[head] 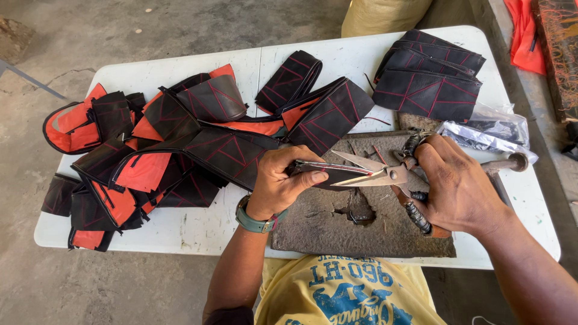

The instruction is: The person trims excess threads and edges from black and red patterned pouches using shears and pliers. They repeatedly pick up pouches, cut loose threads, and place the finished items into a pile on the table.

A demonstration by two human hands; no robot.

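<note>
**Black strip at the scissor blades, uncut**

Black strip point(313, 174) sits mid-table, pinched in left hand point(278, 183); right hand point(457, 183) grips scissors point(367, 171), blades spread. Stitched pieces point(168, 150) heap at nine o'clock, more point(430, 75) at one o'clock.

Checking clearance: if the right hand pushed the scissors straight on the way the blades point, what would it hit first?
The right hand points the open scissors leftward. First in line is the thin dark strip pinched in the left hand, apparently already between the blades; depth is hard to judge.
</note>
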